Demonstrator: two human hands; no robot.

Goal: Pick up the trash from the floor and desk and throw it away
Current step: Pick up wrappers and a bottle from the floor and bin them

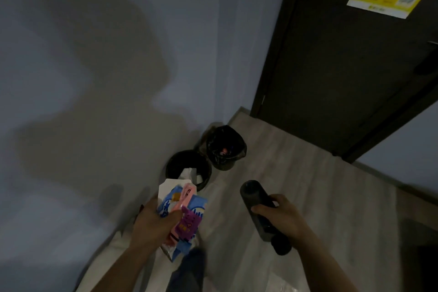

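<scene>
Wrappers [187,206] are bunched in the left hand [154,223], fingers curled round them, held just short of the near bin [176,163]. The right hand [282,216] grips a dark cylinder [254,197]; I can't tell what it is. The far bin [240,149] has a black liner and some bits inside. This load looks gathered but not yet dropped. The desk is out of view, so what's left is unknown.
</scene>
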